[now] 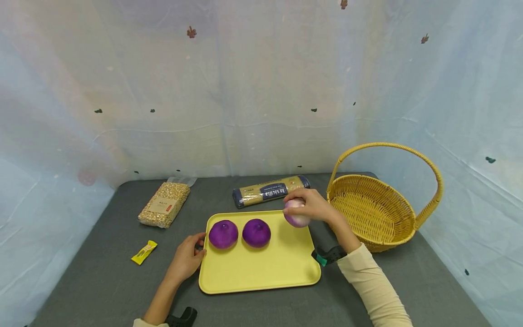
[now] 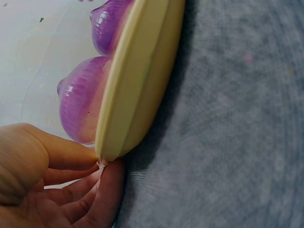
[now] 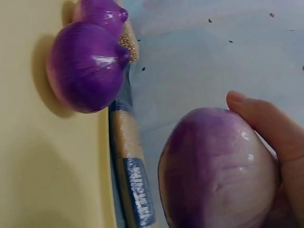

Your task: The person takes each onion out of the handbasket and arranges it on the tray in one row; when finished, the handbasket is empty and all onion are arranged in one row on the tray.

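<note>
My right hand (image 1: 312, 205) grips a pale purple-and-white onion (image 1: 296, 213) above the back right corner of the yellow tray (image 1: 261, 270). Seen from the right wrist, the glossy onion (image 3: 216, 173) has the thumb along its side. Two deep purple onions, a left one (image 1: 223, 234) and a right one (image 1: 256, 233), sit side by side toward the tray's back left. At the tray's left edge, my left hand (image 1: 187, 258) pinches the rim between thumb and fingers. The left wrist view shows the thumb and fingertips meeting at the tray's rim (image 2: 130, 90).
A yellow wicker basket (image 1: 369, 206) with a tall handle stands right of the tray. Behind the tray lies a pasta packet (image 1: 271, 190). A bag of grains (image 1: 165, 204) and a small yellow sachet (image 1: 144, 252) lie to the left on the grey table (image 1: 110, 277).
</note>
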Demonstrator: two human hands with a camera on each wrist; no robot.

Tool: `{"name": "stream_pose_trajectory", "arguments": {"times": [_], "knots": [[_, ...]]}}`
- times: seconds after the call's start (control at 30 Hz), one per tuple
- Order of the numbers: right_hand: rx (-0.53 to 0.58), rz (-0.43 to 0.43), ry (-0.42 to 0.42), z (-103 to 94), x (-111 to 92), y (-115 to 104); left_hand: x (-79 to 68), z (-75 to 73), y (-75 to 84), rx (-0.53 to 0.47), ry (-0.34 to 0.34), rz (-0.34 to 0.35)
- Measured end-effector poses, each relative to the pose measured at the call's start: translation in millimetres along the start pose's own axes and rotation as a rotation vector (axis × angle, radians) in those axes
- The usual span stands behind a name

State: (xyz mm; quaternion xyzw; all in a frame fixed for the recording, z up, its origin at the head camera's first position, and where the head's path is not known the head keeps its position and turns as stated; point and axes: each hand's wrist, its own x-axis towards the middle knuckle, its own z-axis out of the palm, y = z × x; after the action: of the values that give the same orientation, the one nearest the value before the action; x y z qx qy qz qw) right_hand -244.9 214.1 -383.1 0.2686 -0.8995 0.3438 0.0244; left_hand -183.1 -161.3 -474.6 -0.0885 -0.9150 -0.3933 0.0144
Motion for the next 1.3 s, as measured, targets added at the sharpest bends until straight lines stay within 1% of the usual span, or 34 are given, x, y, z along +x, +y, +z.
{"name": "stream_pose_trajectory", "arguments": {"times": [0.23,0.47,0.7,0.9,1.13,1.3], "knots": [[0.018,0.039,-0.007,11.9,-1,8,0.2,0.5,-1.1,0.002,0.001,0.0],[0.05,0.042,-0.024,22.8,-3,15,0.4,0.5,-0.8,0.001,-0.001,-0.009],[0.031,0.056,-0.044,34.5,-6,23,0.5,0.0,0.5,0.002,-0.011,-0.016],[0.043,0.072,-0.053,42.5,-6,28,0.2,-0.6,0.4,0.006,-0.007,-0.014],[0.055,0.091,-0.074,49.5,-7,30,-0.5,-1.0,1.1,-0.003,-0.008,-0.012],[0.041,0.097,-0.079,53.3,-7,32,-0.5,-1.3,1.1,-0.008,-0.011,-0.014]]}}
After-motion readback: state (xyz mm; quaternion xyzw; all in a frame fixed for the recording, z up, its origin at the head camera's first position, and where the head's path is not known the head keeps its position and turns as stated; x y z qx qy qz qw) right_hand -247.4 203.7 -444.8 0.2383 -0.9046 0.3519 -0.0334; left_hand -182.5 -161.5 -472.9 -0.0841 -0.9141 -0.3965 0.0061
